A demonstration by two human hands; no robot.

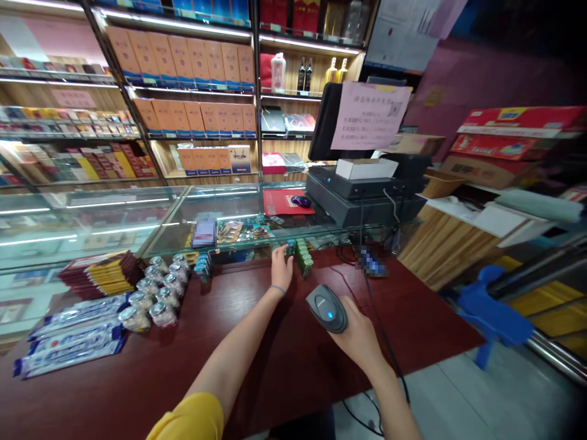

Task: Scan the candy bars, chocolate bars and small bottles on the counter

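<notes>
In the head view, my right hand (360,336) is wrapped round a dark grey barcode scanner (326,308) with a blue light on top, held above the dark red counter (257,360). My left hand (281,269) reaches to the counter's far edge with fingers stretched and thumb apart. A small teal pack (290,246) is at its fingertips; whether they touch cannot be made out. Just right of that hand stands a row of small green packs (303,256). Small blue packs (202,267) form another row to the left.
Lidded jars (163,293), long blue-white packets (77,339) and stacked maroon-yellow packs (101,272) occupy the left. A glass case (238,238) runs behind. A monitor (328,122) stands at the back, with the scanner's cable (383,333) trailing right. A blue stool (495,305) is beyond the right edge.
</notes>
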